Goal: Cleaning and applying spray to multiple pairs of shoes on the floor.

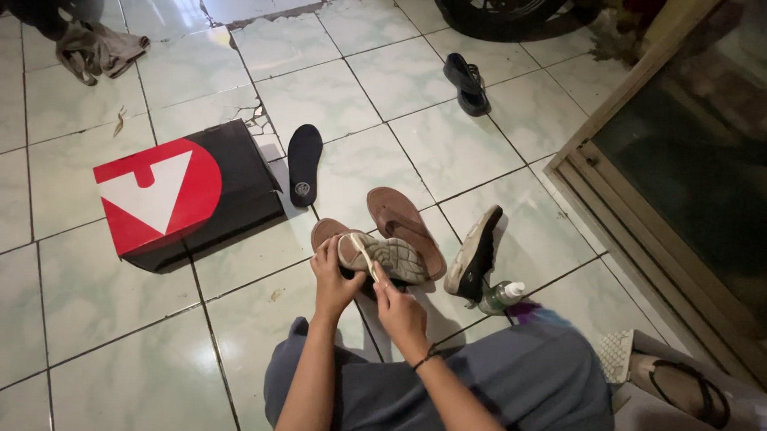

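Holding a shoe (386, 258) sole-up over the knees, both hands work at its near end. Left hand (335, 278) cups the heel side, fingers (323, 258) curled and clamped on the shoe. Right hand (396, 308) pinches a pale strip, insole or lace, I cannot tell which, fingers (378, 281) closed on it.

Judgement: shoe is light; rubber sole stiff with grippy tread, upper soft and yielding. Best hold looks to be across the sole's midsection or heel, not the floppy upper.

Just beyond, two brown sandals (405, 225) lie on the tile floor (72, 313). A second shoe (476, 251) stands on edge to the right, a small bottle (502, 294) touching it. Farther left, a red-and-black box (183, 194), a dark insole (304, 163) beside it. Well beyond, a black sandal (467, 83).
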